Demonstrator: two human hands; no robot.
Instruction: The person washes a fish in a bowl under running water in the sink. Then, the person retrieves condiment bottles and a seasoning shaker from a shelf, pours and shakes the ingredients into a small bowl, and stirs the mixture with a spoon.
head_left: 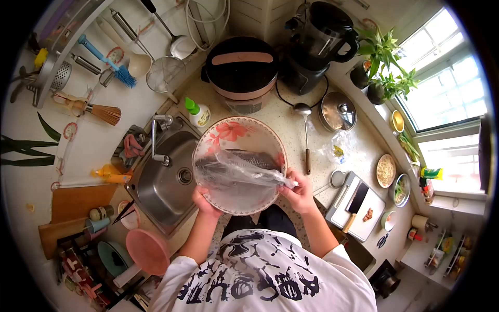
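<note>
The left hand [208, 201] is closed on the near left rim of a round white bowl with red flowers [260, 130]; the thumb lies along the edge and the fingers beneath are hidden by the bowl. The right hand [298, 193] is closed at the near right rim, where the gathered end of a crumpled clear plastic bag [236, 171] meets the thumb; how the grip divides between rim and bag cannot be told. The bag lies across the inside of the bowl. It contains a dark, scaly fish [257, 158], whose outline is blurred by folds and glare.

Left of the bowl is a stainless steel sink [163, 200], its right edge partly covered by the bowl. Just beyond the bowl stands a white bottle with a green pump top [199, 115], its label unreadable; farther beyond is a black and pink rice cooker [242, 73]. Right of the bowl, a metal ladle with a brown handle [307, 138] lies near a round glass lid [338, 112]. Farther right, a wooden-handled knife with a dark blade [356, 205] rests on a white rectangular cutting board [371, 223], beside small brown pieces too indistinct to identify.
</note>
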